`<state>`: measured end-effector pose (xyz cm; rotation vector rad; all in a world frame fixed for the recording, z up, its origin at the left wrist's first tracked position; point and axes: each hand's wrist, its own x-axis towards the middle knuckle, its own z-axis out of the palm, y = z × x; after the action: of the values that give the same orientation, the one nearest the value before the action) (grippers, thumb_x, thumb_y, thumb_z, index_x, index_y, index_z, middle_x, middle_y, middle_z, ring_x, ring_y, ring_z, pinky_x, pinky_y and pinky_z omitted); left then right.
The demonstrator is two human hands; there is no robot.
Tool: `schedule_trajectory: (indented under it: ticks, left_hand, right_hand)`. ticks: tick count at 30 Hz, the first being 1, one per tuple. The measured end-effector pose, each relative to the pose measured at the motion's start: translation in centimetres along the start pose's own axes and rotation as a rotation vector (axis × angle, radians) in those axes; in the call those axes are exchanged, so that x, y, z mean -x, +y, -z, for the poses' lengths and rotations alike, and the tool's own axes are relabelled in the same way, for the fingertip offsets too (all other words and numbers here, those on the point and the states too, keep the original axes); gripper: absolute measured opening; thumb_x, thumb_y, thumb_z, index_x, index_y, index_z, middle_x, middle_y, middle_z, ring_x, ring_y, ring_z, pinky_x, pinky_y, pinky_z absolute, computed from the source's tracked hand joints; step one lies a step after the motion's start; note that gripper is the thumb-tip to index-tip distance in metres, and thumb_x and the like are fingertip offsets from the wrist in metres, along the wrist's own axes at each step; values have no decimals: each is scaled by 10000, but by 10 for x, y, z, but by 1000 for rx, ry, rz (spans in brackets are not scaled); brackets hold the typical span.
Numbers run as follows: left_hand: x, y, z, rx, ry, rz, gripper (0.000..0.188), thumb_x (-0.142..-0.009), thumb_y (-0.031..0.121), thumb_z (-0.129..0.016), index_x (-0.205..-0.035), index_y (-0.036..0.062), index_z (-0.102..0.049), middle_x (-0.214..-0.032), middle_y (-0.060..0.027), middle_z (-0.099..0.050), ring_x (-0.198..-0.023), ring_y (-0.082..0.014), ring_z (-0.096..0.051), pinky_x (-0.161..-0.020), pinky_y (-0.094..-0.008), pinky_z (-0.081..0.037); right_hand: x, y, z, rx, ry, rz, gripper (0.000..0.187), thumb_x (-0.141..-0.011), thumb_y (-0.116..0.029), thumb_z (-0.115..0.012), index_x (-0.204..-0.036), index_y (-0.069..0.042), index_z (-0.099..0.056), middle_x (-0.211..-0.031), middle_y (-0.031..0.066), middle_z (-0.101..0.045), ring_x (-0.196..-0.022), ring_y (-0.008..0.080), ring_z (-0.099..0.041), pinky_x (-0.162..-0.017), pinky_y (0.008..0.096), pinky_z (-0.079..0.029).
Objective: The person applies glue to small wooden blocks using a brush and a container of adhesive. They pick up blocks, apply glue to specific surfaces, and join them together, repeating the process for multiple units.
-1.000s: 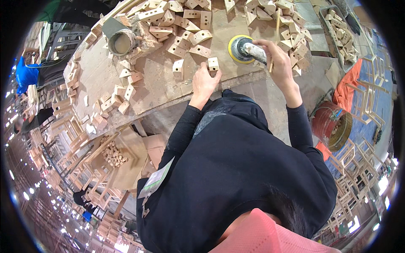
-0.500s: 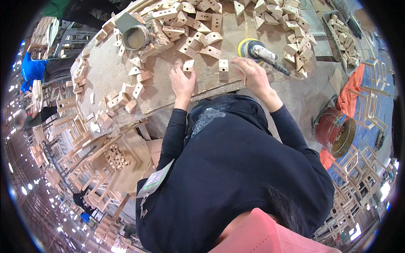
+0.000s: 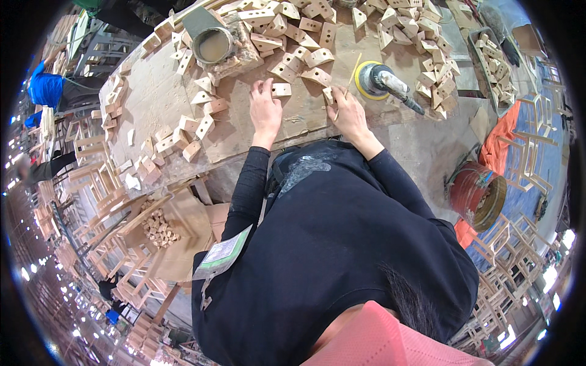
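My left hand (image 3: 265,113) is at the bench's near edge, fingers curled against the left end of a small drilled wooden block (image 3: 281,90) and thumb beneath it. To its right, my right hand (image 3: 349,114) pinches another wooden block (image 3: 328,96), tilted and partly covered by the fingers. A thin pale stick (image 3: 355,70) rises from beside the right fingers; whether they hold it is hidden. Just beyond that hand, a round sander (image 3: 373,80) with a yellow-rimmed pad rests on the bench.
Wooden blocks (image 3: 317,58) lie heaped along the far side, with more (image 3: 183,131) at left. A round container (image 3: 212,46) stands on a rough slab. At right are a tray of blocks (image 3: 493,70) and a red bucket (image 3: 470,189). Wooden frames (image 3: 525,250) stand beyond.
My right hand has moved left and closed on the block that stood alone. The block by my left hand has turned onto its side. The view has shifted slightly.
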<state>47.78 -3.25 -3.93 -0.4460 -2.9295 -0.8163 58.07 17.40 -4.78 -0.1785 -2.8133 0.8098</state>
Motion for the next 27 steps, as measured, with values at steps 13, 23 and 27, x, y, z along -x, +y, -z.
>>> schedule_trajectory:
  ticks: [13, 23, 27]
  left_hand:
    - [-36, 8, -8, 163, -84, -3, 401, -833, 259, -690, -1189, 146, -543, -1107, -140, -528, -1030, -335, -576, -852, -442, -496]
    - [-34, -21, -28, 543, -40, 182, 346, -743, 137, -777, -1002, 55, -562, -993, -55, -600, -830, -139, -627, -729, -295, -532]
    - [-36, -26, -26, 723, -26, 334, 350, -746, 102, -768, -1029, 16, -581, -966, -60, -628, -877, -135, -629, -778, -285, -529]
  right_hand:
    - [0, -18, 38, -58, -21, -73, 514, -791, -115, -676, -1287, -102, -544, -957, 124, -640, -924, 312, -608, -818, 422, -500]
    - [-24, -49, 60, -650, 93, -211, 483, -834, -114, -725, -1284, -30, -571, -1091, 126, -686, -958, 183, -670, -828, 326, -556]
    - [-31, -49, 59, -805, 60, -285, 483, -852, -135, -735, -1287, -6, -567, -1173, 134, -668, -1024, 160, -656, -849, 297, -549]
